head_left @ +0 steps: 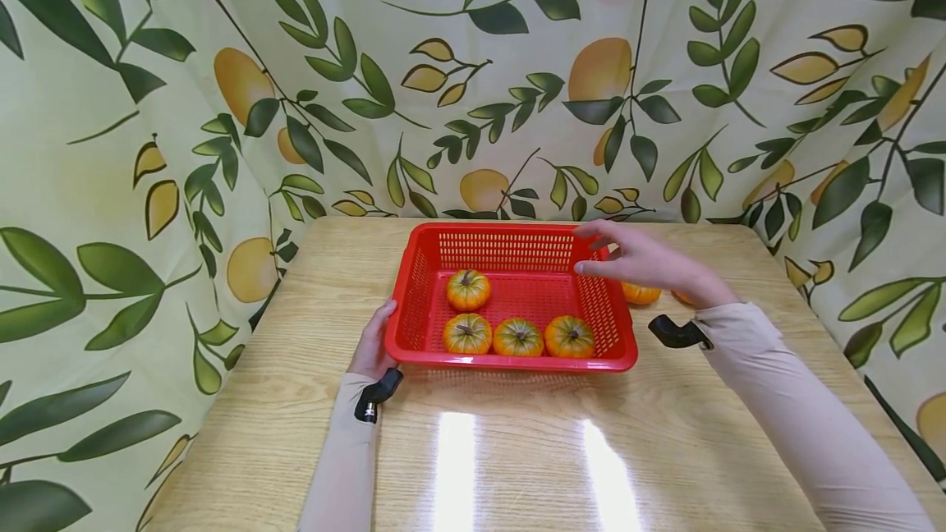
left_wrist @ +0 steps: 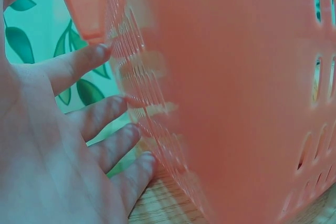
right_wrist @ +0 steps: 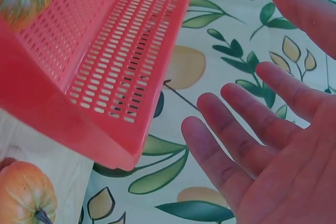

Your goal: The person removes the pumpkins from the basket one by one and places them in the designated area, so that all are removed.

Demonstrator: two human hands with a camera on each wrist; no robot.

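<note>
A red plastic basket (head_left: 510,363) with slotted walls contains several small orange-and-green pumpkins, three along its near side and one pumpkin (head_left: 468,291) behind them at the left. My left hand (head_left: 373,343) holds the basket's left side, thumb at the rim and spread fingers (left_wrist: 113,111) against the outer wall. Above the right rim, my right hand (head_left: 636,257) hovers with thumb and fingers apart and nothing between them. Beneath and beyond it, an orange pumpkin (head_left: 641,294) sits outside the basket, partly hidden, and another pumpkin (head_left: 681,297) shows only an edge past the wrist.
Everything stands on a light wooden table (head_left: 310,302), with bright reflections near its front. A leaf-patterned curtain (head_left: 510,48) hangs behind the table and along both sides. Each sleeved wrist carries a black camera mount (head_left: 676,332).
</note>
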